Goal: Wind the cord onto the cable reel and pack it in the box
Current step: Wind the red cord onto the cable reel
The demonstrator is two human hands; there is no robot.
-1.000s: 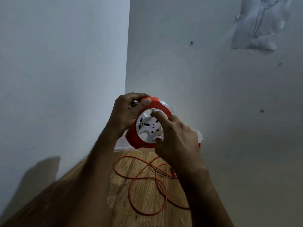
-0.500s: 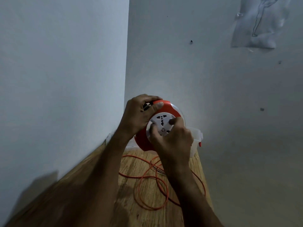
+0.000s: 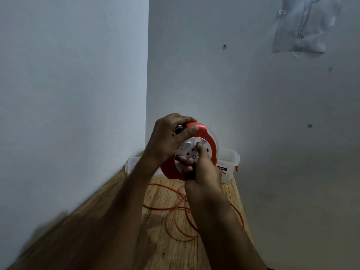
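Desk: the wooden desk (image 3: 155,240) fills the near ground, running from 7 o'clock up to the wall corner.
Cord: the orange cord (image 3: 182,228) lies in loose loops on the desk, at 6 o'clock from the reel; the pile looks smaller and pulled in tighter than it did a second ago, so some length seems to have gone onto the drum.
Right hand: the right hand (image 3: 202,168) is closed on the white hub (image 3: 191,151) of the reel, fingers pinched at its lower edge; a second ago one finger lay across the face, and it has since swung round to about 6 o'clock on the disc, which reads as a cranking turn.
Left hand: the left hand (image 3: 169,137) is still clamped on the handle at the reel's 11 o'clock, steadying it.
Cable reel: the red cable reel (image 3: 211,145) is held in the air above the desk, just in front of the box.
Box: the clear plastic box (image 3: 228,162) stands at the desk's far end against the wall, partly hidden behind the reel.
Meaning: winding is under way but far from done; packing must wait until the loops are gone.
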